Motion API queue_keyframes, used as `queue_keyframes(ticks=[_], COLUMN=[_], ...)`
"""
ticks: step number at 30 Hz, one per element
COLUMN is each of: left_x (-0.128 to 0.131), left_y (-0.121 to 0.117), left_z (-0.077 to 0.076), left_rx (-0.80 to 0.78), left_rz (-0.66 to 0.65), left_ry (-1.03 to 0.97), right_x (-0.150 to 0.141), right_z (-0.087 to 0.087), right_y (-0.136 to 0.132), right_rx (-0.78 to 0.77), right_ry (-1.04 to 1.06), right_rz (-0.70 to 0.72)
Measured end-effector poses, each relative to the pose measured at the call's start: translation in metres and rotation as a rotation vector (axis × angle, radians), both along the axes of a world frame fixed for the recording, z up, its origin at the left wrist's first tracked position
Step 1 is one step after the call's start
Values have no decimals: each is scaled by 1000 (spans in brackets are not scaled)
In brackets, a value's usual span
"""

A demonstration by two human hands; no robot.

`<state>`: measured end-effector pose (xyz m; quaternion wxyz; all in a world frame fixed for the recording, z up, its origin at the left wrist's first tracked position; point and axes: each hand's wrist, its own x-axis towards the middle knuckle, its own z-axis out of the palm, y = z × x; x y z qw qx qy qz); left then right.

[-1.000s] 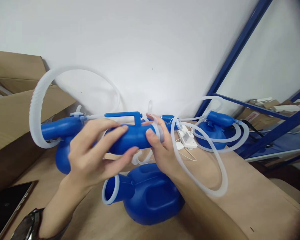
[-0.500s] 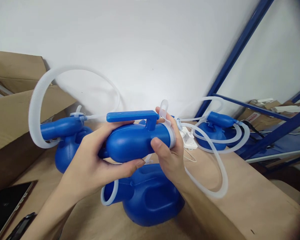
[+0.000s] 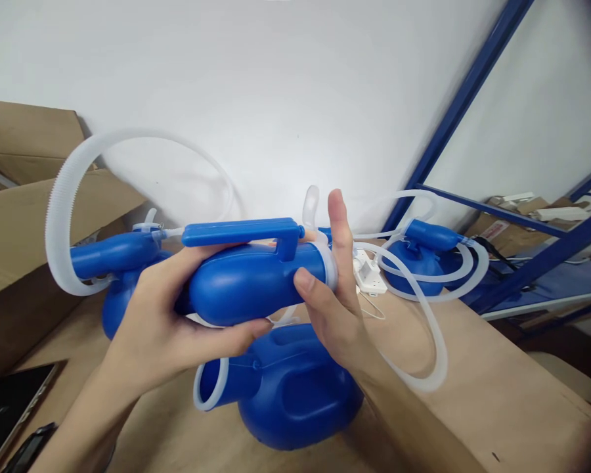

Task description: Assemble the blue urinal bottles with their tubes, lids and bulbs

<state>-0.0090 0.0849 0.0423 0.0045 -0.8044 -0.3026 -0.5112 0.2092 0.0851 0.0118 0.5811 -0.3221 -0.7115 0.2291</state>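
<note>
**Holding a blue bottle (image 3: 246, 282) crosswise above the table (image 3: 477, 374)**

Cupping the rounded end in the left hand (image 3: 162, 322), thumb low along the near side. Grasping the other end with the right hand (image 3: 339, 322), raising one finger beside the white collar (image 3: 329, 266). Running the long axis left to right, turning the collar toward the table's right edge, above a blue jug (image 3: 300, 401).

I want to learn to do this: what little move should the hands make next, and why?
Maybe curl the right hand's raised finger down around the white rim. That finger points up while its thumb touches the blue bottle, which the left hand cradles.
</note>
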Motion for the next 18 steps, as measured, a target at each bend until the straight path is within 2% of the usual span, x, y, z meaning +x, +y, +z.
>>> queue_keyframes(ticks=[5,11,15,18], left_x=[-10,-13,-13,-13], left_y=[6,7,8,8], left_z=[6,7,4,2], left_rx=[-27,-44,-65,-64], left_rz=[-22,-87,-57,-20], left_ry=[79,108,63,47], right_x=[7,11,8,9], right_z=[5,9,12,12], right_y=[7,14,14,13], right_rx=[174,432,460,431], right_ry=[18,89,73,62], right_rz=[-4,-181,-203,-136])
